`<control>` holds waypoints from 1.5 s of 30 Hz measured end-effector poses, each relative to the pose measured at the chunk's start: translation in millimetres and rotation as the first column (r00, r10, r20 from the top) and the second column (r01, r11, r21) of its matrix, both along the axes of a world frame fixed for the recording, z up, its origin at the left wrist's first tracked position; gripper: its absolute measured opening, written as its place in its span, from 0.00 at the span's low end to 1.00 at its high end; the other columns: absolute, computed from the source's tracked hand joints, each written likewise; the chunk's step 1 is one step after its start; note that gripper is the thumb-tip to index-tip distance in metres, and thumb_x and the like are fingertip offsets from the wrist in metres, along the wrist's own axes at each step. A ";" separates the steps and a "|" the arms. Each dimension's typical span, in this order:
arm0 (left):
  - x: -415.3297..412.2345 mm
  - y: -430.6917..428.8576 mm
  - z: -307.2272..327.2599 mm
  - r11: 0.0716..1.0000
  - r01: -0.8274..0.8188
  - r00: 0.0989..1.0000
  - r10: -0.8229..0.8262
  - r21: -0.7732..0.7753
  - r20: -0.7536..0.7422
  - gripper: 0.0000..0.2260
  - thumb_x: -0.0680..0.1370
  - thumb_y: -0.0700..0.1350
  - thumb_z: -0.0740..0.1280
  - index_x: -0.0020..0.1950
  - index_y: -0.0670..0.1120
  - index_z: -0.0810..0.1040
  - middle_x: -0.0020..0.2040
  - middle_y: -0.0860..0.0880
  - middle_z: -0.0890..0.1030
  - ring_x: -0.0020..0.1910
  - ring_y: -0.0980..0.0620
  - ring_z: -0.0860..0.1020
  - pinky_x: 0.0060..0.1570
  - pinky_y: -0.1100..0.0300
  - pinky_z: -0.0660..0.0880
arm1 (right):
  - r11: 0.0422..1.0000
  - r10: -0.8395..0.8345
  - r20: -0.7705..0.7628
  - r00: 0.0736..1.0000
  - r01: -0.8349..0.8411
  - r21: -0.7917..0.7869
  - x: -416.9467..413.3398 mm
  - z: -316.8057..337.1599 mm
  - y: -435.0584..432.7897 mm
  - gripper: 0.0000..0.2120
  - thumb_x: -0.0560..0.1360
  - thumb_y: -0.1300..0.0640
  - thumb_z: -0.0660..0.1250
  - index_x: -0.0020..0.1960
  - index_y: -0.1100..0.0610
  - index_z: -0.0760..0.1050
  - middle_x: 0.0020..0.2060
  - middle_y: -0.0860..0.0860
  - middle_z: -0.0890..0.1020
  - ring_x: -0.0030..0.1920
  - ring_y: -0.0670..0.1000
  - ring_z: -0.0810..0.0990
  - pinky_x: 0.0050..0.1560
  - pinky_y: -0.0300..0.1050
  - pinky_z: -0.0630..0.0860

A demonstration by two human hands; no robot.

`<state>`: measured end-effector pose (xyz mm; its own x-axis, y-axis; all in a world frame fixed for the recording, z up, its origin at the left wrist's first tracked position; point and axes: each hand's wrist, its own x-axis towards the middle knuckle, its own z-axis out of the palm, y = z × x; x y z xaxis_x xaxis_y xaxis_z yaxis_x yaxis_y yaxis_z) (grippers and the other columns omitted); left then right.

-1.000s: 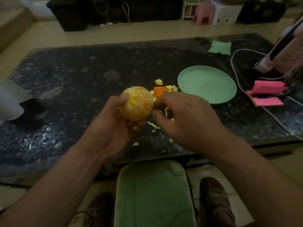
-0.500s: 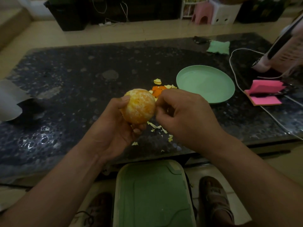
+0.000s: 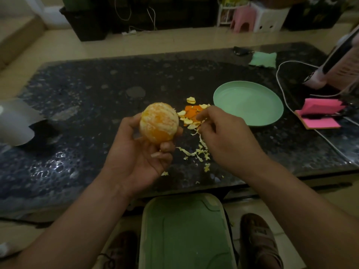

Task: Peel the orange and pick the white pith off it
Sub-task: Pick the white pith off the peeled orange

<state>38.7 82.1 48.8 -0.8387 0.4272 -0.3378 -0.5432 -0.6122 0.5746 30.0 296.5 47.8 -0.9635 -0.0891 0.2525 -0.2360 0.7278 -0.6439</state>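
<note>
My left hand (image 3: 136, 158) grips a peeled orange (image 3: 159, 122), still streaked with white pith, just above the dark stone table (image 3: 87, 105). My right hand (image 3: 227, 138) is off the fruit, to its right, above a pile of orange peel pieces (image 3: 191, 113). Its fingers are curled and pinch a thin pale strand of pith (image 3: 196, 133) that hangs below the fingertips. Loose pith shreds (image 3: 200, 152) lie on the table between my hands.
A mint-green plate (image 3: 272, 121) sits right of the peel pile. Pink sticky notes (image 3: 318, 115), a white cable (image 3: 281, 90) and a green cloth (image 3: 264, 59) lie at the far right. Grey paper (image 3: 15, 121) lies at the left. A green plastic lid (image 3: 184, 230) is below the table edge.
My right hand has left the orange and moved right over the peel pile, carrying a pith strand. My left hand has turned the orange and lifted it slightly.
</note>
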 end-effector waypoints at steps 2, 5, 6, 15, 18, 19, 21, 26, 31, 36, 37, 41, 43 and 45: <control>-0.1 1.7 0.5 0.999 -0.035 0.999 0.036 -0.014 0.025 0.27 0.80 0.59 0.64 0.70 0.41 0.79 0.56 0.40 0.82 0.37 0.54 0.72 0.29 0.67 0.69 | 1.000 -0.019 0.002 1.000 0.019 0.016 -1.1 -0.5 -0.1 0.05 0.85 0.53 0.62 0.54 0.49 0.77 0.37 0.46 0.80 0.37 0.50 0.78 0.39 0.55 0.77; -1.0 3.8 1.6 0.996 -0.078 0.996 0.079 -0.032 0.047 0.27 0.82 0.59 0.64 0.73 0.40 0.77 0.58 0.39 0.83 0.37 0.54 0.74 0.31 0.67 0.69 | 0.989 -0.071 0.041 0.997 0.065 0.135 -2.1 -0.3 -0.9 0.07 0.84 0.51 0.64 0.48 0.49 0.77 0.38 0.46 0.81 0.38 0.49 0.79 0.42 0.56 0.80; -1.5 4.5 1.9 0.996 -0.086 0.995 0.088 -0.033 0.050 0.27 0.82 0.58 0.64 0.73 0.40 0.77 0.58 0.38 0.83 0.38 0.53 0.75 0.32 0.66 0.70 | 0.987 -0.082 0.039 0.996 0.076 0.141 -2.5 -0.7 -1.7 0.03 0.82 0.53 0.65 0.49 0.49 0.76 0.40 0.45 0.81 0.40 0.49 0.79 0.44 0.56 0.80; -6.4 10.1 -3.9 0.981 -0.152 0.988 0.155 -0.118 0.018 0.32 0.77 0.56 0.71 0.75 0.39 0.76 0.61 0.39 0.81 0.42 0.50 0.81 0.36 0.63 0.78 | 0.966 -0.006 0.121 0.993 0.036 -0.255 7.9 13.0 -16.6 0.03 0.81 0.55 0.71 0.49 0.49 0.80 0.39 0.45 0.83 0.39 0.42 0.80 0.38 0.33 0.75; -6.2 11.8 -5.7 0.973 -0.156 0.988 0.151 -0.167 -0.043 0.30 0.78 0.56 0.70 0.76 0.41 0.76 0.59 0.42 0.82 0.43 0.51 0.82 0.35 0.63 0.78 | 0.935 0.053 0.168 0.984 0.010 -0.355 11.6 15.1 -22.5 0.07 0.81 0.48 0.72 0.46 0.49 0.81 0.38 0.47 0.84 0.38 0.44 0.82 0.36 0.34 0.75; -5.6 12.9 -5.8 0.970 -0.158 0.987 0.148 -0.186 -0.063 0.29 0.79 0.56 0.70 0.76 0.41 0.76 0.60 0.43 0.82 0.43 0.51 0.82 0.35 0.63 0.78 | 0.932 0.052 0.170 0.984 0.013 -0.363 12.2 14.9 -22.6 0.08 0.81 0.47 0.72 0.46 0.50 0.81 0.38 0.48 0.85 0.38 0.45 0.82 0.37 0.35 0.75; -5.1 14.2 -5.7 0.964 -0.160 0.985 0.141 -0.212 -0.102 0.27 0.81 0.56 0.68 0.75 0.42 0.77 0.61 0.42 0.81 0.44 0.52 0.82 0.35 0.63 0.78 | 0.934 0.041 0.159 0.986 0.019 -0.356 13.6 14.8 -22.2 0.09 0.81 0.46 0.72 0.45 0.50 0.81 0.37 0.47 0.84 0.37 0.43 0.81 0.36 0.35 0.75; -4.4 15.0 -5.0 0.948 -0.178 0.978 0.140 -0.262 -0.156 0.26 0.81 0.56 0.68 0.75 0.44 0.78 0.63 0.42 0.82 0.44 0.52 0.82 0.36 0.62 0.78 | 0.941 0.051 0.163 0.985 0.007 -0.338 16.3 18.8 -18.3 0.08 0.82 0.50 0.70 0.45 0.49 0.81 0.37 0.45 0.83 0.36 0.41 0.80 0.35 0.34 0.75; -2.6 17.9 -4.8 0.944 -0.172 0.977 0.127 -0.282 -0.172 0.26 0.81 0.56 0.68 0.76 0.43 0.77 0.63 0.41 0.82 0.43 0.52 0.82 0.37 0.62 0.79 | 0.957 0.049 0.135 0.990 -0.008 -0.289 17.1 17.9 -16.0 0.07 0.81 0.55 0.69 0.44 0.52 0.80 0.34 0.46 0.81 0.34 0.40 0.77 0.34 0.32 0.73; -2.0 17.8 -2.9 0.959 -0.170 0.983 0.149 -0.228 -0.108 0.29 0.78 0.56 0.69 0.75 0.41 0.77 0.59 0.40 0.81 0.41 0.50 0.81 0.35 0.62 0.79 | 0.952 0.079 0.199 0.977 -0.015 -0.305 18.1 19.3 -14.4 0.10 0.81 0.61 0.64 0.47 0.50 0.81 0.39 0.46 0.83 0.38 0.43 0.81 0.36 0.39 0.78; -2.2 16.9 -2.8 0.960 -0.176 0.983 0.158 -0.219 -0.097 0.30 0.77 0.56 0.70 0.75 0.41 0.76 0.59 0.40 0.81 0.41 0.50 0.81 0.35 0.62 0.79 | 0.951 0.077 0.213 0.974 -0.007 -0.310 18.8 18.7 -13.9 0.12 0.81 0.63 0.62 0.47 0.49 0.81 0.41 0.47 0.84 0.41 0.44 0.82 0.38 0.43 0.80; -2.7 15.8 -1.4 0.961 -0.198 0.980 0.191 -0.192 -0.056 0.31 0.77 0.56 0.70 0.74 0.39 0.76 0.57 0.41 0.81 0.40 0.50 0.81 0.34 0.62 0.78 | 0.952 0.043 0.150 0.988 0.006 -0.306 19.3 17.0 -14.1 0.11 0.82 0.61 0.63 0.46 0.49 0.80 0.38 0.49 0.83 0.38 0.49 0.82 0.37 0.51 0.80; -2.7 16.9 -0.4 0.961 -0.197 0.980 0.188 -0.193 -0.060 0.30 0.78 0.56 0.69 0.75 0.40 0.76 0.57 0.41 0.81 0.40 0.50 0.82 0.34 0.62 0.79 | 0.950 0.034 0.087 0.996 -0.005 -0.312 19.8 18.3 -17.1 0.05 0.83 0.56 0.68 0.48 0.51 0.80 0.36 0.46 0.82 0.36 0.45 0.79 0.35 0.40 0.76; -2.0 18.2 -0.2 0.957 -0.200 0.979 0.188 -0.208 -0.074 0.27 0.80 0.55 0.68 0.74 0.41 0.77 0.59 0.41 0.82 0.42 0.50 0.82 0.35 0.62 0.79 | 0.954 0.024 0.039 0.999 -0.011 -0.300 20.3 18.6 -20.6 0.03 0.81 0.53 0.72 0.48 0.50 0.80 0.36 0.42 0.81 0.38 0.40 0.80 0.38 0.33 0.75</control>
